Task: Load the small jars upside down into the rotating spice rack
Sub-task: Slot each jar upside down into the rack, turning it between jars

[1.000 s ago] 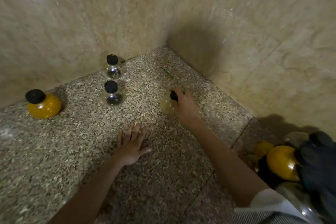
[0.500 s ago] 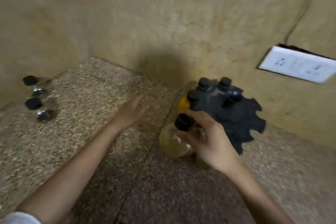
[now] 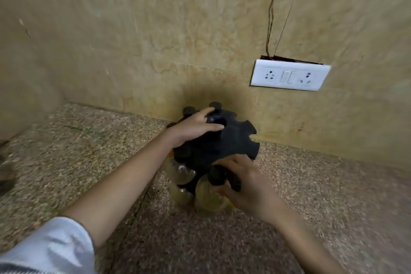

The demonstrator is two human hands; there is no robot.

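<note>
Feeding jar (image 3: 210, 198) into rack (image 3: 235, 142), my right grip (image 3: 246, 184) clenched round it, left grip (image 3: 195, 128) flat on top; rack spinning would knock jar loose.

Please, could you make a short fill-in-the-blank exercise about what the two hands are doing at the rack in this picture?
1. The left hand rests on ____ of the spice rack.
2. The right hand grips a jar that has a ____ cap.
3. On the wall behind the rack there is a ____ socket plate.

Missing words: top; black; white.
</note>
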